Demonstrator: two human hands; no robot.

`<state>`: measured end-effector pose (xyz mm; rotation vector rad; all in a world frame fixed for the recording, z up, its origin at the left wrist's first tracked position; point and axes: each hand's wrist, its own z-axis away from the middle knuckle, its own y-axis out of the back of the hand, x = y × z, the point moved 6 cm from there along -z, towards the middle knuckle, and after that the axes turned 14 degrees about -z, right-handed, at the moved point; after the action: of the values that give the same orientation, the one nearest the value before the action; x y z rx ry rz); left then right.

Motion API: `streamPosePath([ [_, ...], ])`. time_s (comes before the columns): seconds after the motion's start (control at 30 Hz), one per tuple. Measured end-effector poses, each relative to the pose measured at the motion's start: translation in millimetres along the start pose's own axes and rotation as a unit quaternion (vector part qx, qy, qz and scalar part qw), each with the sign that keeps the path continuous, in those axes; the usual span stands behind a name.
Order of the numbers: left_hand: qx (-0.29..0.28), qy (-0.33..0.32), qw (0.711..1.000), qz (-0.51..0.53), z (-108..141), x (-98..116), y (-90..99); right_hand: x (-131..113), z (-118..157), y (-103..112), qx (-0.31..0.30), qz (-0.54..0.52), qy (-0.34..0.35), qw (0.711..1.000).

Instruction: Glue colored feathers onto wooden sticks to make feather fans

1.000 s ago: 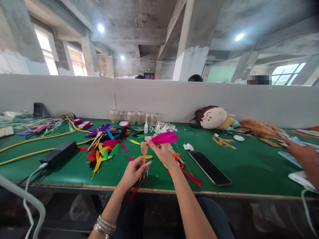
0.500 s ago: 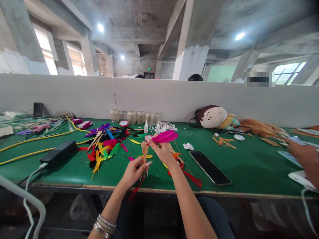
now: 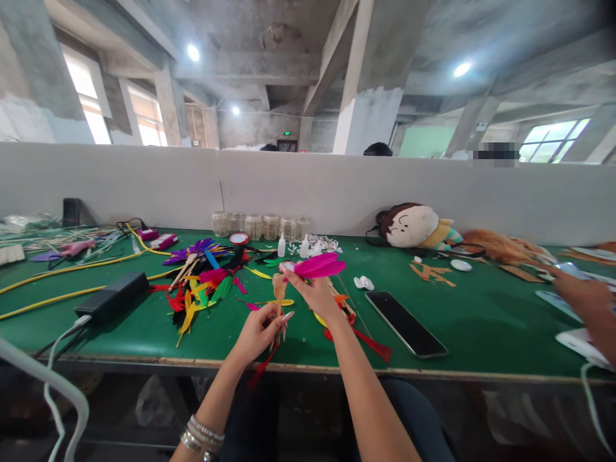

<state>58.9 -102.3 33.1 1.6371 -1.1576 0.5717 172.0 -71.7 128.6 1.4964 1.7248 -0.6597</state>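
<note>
My left hand is closed around a thin wooden stick with a pale, lumpy top and a red tassel hanging below. Above it, my right hand pinches magenta feathers that point to the right, close to the top of the stick. A small round piece with a red rim shows by the right fingertips. To the left lies a pile of coloured feathers. More sticks and a red tassel rest by my right forearm.
A black phone lies right of my hands. Glass jars and small white bottles stand behind them. A black adapter is at left, a doll at back right. Another person's hand is at the right edge.
The magenta feathers have turned slightly and now show two separate tips. Both of my hands keep nearly the same place and grip.
</note>
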Motion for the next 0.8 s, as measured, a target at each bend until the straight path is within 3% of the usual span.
streamPosePath([
  [0.5,-0.009,0.008,1.000,0.019,0.5,1.4,-0.6,-7.7,1.1,-1.0,-0.009,0.050,0.015,0.999],
  [0.8,0.001,0.013,1.000,0.023,0.3,-1.5,-0.7,-8.3,-0.7,5.3,0.009,0.004,0.031,0.999],
])
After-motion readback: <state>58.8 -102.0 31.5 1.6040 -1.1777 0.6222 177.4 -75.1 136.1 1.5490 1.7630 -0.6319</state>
